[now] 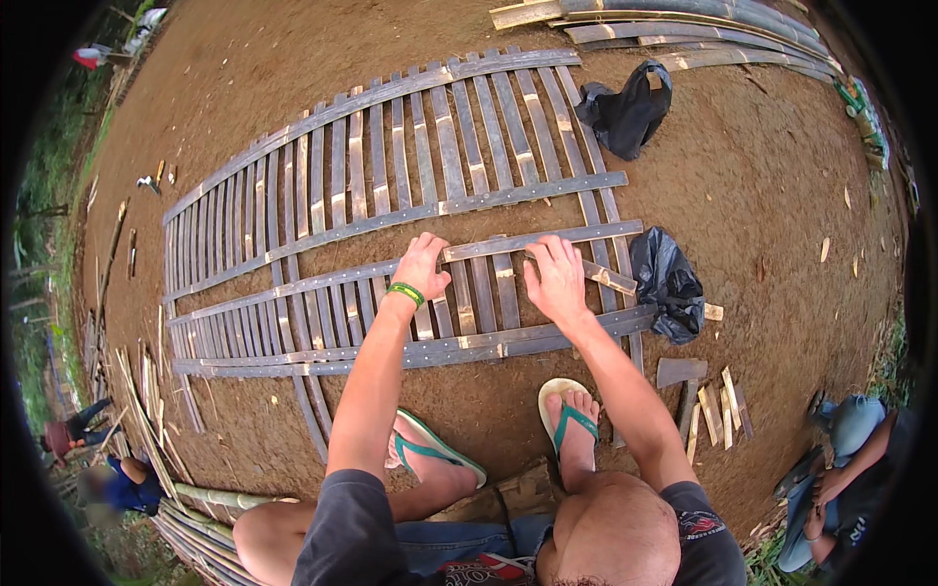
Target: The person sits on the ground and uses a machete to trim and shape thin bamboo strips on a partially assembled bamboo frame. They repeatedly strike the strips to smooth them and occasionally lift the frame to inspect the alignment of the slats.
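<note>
A lattice panel of dark split bamboo lies on the ground before me, its slats nailed across long rails. My left hand, with a green and yellow wristband, has its fingers curled over the upper rail of the nearer section. To the right, my right hand is bent around one end of a short, loose bamboo slat, which slants down toward the right end of the panel. The palm hides the gripped part of that slat. Between my hands, several upright slats show below the rail.
Black plastic bags lie by the panel's right end. Short bamboo offcuts rest near my right foot. Long split bamboo strips are stacked at the far right, poles at lower left. Another person sits at lower right.
</note>
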Action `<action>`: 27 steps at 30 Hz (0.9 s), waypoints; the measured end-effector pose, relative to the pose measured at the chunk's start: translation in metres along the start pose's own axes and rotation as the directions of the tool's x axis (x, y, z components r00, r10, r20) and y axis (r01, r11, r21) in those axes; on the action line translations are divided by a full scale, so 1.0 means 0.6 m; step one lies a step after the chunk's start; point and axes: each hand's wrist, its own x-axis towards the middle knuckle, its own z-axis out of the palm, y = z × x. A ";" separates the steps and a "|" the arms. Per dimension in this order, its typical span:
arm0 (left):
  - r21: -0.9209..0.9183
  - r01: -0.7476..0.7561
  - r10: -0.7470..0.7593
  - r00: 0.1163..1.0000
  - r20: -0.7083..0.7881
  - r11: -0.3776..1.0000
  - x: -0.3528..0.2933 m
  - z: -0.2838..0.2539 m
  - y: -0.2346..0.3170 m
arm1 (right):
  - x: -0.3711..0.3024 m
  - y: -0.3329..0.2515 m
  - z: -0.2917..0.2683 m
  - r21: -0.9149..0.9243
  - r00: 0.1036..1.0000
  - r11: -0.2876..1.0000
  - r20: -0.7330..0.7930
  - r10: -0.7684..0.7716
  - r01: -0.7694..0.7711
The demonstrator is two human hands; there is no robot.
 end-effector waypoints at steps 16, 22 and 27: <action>0.065 -0.058 0.058 0.998 0.000 0.996 0.009 0.006 -0.014 | 0.095 0.064 0.021 -0.026 0.899 0.954 0.342 -0.273 0.300; 0.053 -0.067 0.069 0.997 -0.029 0.996 0.006 0.007 -0.017 | 0.100 0.086 0.002 -0.037 0.889 0.967 0.404 -0.215 0.251; -0.001 -0.066 0.066 0.997 -0.043 0.998 0.009 0.004 -0.009 | 0.105 0.097 -0.004 -0.001 0.869 0.967 0.440 -0.227 0.253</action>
